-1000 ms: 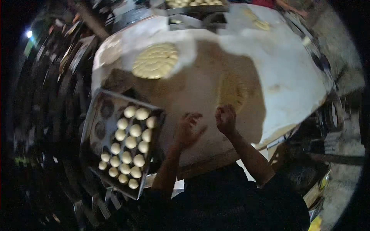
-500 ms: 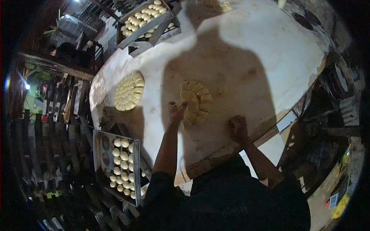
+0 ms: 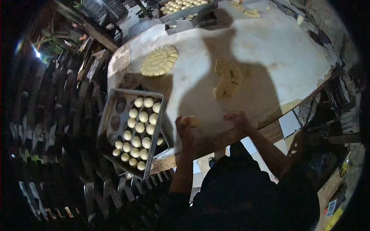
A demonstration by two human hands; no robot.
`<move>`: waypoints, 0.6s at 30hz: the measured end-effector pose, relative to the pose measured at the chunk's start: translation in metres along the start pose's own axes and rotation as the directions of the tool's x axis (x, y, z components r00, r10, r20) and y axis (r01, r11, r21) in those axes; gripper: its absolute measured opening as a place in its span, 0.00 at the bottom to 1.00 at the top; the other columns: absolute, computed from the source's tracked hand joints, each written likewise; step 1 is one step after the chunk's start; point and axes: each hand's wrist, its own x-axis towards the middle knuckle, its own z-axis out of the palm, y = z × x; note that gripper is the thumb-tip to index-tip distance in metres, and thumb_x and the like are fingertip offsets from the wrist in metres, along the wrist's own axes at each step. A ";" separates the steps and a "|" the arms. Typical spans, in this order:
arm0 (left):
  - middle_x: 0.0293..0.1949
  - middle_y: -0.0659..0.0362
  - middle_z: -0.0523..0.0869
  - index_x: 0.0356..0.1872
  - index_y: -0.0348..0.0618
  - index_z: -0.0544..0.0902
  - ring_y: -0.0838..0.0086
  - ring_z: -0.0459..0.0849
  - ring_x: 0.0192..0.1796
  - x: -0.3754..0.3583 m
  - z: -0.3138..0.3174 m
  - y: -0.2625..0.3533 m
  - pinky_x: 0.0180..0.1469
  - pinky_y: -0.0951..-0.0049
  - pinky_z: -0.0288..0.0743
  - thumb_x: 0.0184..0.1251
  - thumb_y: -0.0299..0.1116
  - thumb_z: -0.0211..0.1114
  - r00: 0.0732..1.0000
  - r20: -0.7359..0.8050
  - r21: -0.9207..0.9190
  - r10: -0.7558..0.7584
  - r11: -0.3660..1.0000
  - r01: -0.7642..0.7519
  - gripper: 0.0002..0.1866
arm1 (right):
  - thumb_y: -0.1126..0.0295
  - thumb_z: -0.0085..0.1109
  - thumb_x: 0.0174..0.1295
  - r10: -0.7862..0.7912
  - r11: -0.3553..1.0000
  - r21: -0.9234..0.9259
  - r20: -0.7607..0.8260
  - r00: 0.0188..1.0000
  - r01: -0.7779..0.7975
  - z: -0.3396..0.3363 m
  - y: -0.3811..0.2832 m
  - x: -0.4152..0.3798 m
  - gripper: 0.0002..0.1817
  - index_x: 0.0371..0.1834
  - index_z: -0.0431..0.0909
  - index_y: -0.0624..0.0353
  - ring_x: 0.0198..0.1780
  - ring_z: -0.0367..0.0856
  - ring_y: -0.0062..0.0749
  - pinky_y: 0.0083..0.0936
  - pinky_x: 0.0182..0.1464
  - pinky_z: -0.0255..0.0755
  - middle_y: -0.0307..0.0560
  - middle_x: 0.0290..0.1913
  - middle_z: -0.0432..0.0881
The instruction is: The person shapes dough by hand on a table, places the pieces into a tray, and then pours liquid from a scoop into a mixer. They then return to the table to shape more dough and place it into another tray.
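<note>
On the floury table (image 3: 285, 50), a curved band of cut dough (image 3: 230, 82) lies in the shadow beyond my hands. My left hand (image 3: 185, 125) is closed on a dough piece (image 3: 195, 122) near the table's front edge. To its right, my right hand (image 3: 237, 118) hovers over the table, its fingers blurred and dark. A round of scored dough (image 3: 160, 60) lies at the upper left. Left of my left hand, a metal tray (image 3: 112, 101) holds several round dough balls (image 3: 143, 116).
More dough balls fill a metal tray (image 3: 185, 13) at the table's far side. Dough strips (image 3: 246, 10) and a small pale cup (image 3: 300, 19) are also at the far side. Dark slatted racks (image 3: 46, 96) stand at the left; tiled floor (image 3: 289, 124) shows below the table edge.
The view has turned, shifting the table contents right. My left hand has left the cut dough and come back toward the table edge with a piece. The cut dough is now a narrower band.
</note>
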 end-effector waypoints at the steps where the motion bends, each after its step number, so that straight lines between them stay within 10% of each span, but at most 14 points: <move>1: 0.46 0.55 0.75 0.46 0.37 0.69 0.72 0.78 0.42 -0.015 0.011 0.015 0.44 0.72 0.76 0.66 0.29 0.64 0.995 0.075 -0.049 -0.059 0.997 0.062 0.14 | 0.54 0.51 0.69 -0.014 0.984 0.178 0.133 0.991 -0.010 0.035 0.001 -0.004 0.22 0.51 0.73 0.66 0.48 0.76 0.31 0.31 0.47 0.74 0.48 0.47 0.77; 2: 0.46 0.55 0.74 0.47 0.37 0.69 0.72 0.77 0.42 -0.024 0.020 0.014 0.43 0.72 0.77 0.66 0.29 0.64 0.989 0.121 0.034 0.079 0.996 -0.084 0.15 | 0.54 0.51 0.70 0.073 0.997 -0.020 0.115 0.991 -0.071 0.080 -0.030 -0.007 0.23 0.52 0.72 0.66 0.50 0.76 0.31 0.31 0.47 0.75 0.48 0.48 0.76; 4: 0.47 0.55 0.72 0.49 0.37 0.69 0.72 0.76 0.43 -0.037 0.027 0.011 0.41 0.72 0.77 0.67 0.29 0.63 0.915 0.241 0.183 0.322 0.911 -0.369 0.15 | 0.60 0.54 0.68 0.048 0.966 0.258 -0.117 0.992 -0.017 0.126 -0.082 -0.010 0.22 0.58 0.66 0.64 0.52 0.76 0.36 0.34 0.52 0.74 0.51 0.53 0.74; 11: 0.41 0.57 0.67 0.48 0.40 0.68 0.65 0.71 0.45 -0.037 0.015 0.011 0.52 0.58 0.71 0.71 0.34 0.56 0.955 0.171 0.304 0.244 0.908 -0.287 0.11 | 0.59 0.53 0.68 0.089 0.936 0.328 -0.581 0.809 0.132 0.088 -0.122 -0.016 0.23 0.60 0.61 0.56 0.49 0.73 0.32 0.31 0.50 0.74 0.48 0.51 0.71; 14: 0.41 0.55 0.70 0.44 0.41 0.71 0.60 0.72 0.46 -0.042 0.000 -0.007 0.53 0.53 0.67 0.68 0.40 0.57 0.986 0.057 0.359 0.157 0.918 -0.167 0.13 | 0.59 0.51 0.68 -0.124 0.941 0.129 -0.731 0.671 0.313 0.002 -0.092 -0.015 0.18 0.55 0.65 0.55 0.49 0.73 0.36 0.33 0.48 0.73 0.50 0.52 0.70; 18: 0.42 0.52 0.72 0.38 0.43 0.74 0.55 0.73 0.47 -0.034 -0.040 0.004 0.55 0.47 0.63 0.65 0.48 0.58 0.789 0.603 0.797 -0.117 0.100 -0.595 0.17 | 0.56 0.50 0.67 -0.311 0.781 -0.623 -0.336 0.889 0.038 -0.132 -0.036 -0.045 0.17 0.44 0.70 0.59 0.48 0.72 0.43 0.40 0.50 0.68 0.52 0.46 0.69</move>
